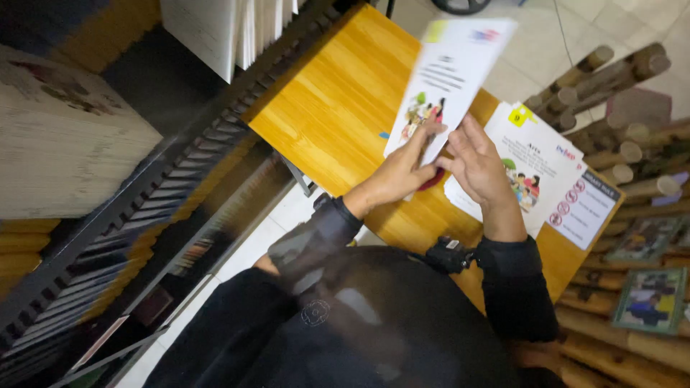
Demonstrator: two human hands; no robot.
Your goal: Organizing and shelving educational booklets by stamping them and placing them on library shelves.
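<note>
- Booklet [449, 75]: white, illustrated cover, lifted above wooden table [338, 108]; lower edge pinched between both sets of fingers
- left hand [402, 172]: fingers clamped on booklet's lower edge, thumb on top
- right hand [478, 165]: fingers closed on same edge, just beside left fingertips
- stack of similar booklets [546, 172]: flat on table, under and beyond right fingers
- bamboo poles [611, 79]: right of stack

A yellow wooden table [338, 108] stands beside dark metal shelving. A stack of white illustrated booklets [539, 169] lies flat on its right part, near the edge.
</note>
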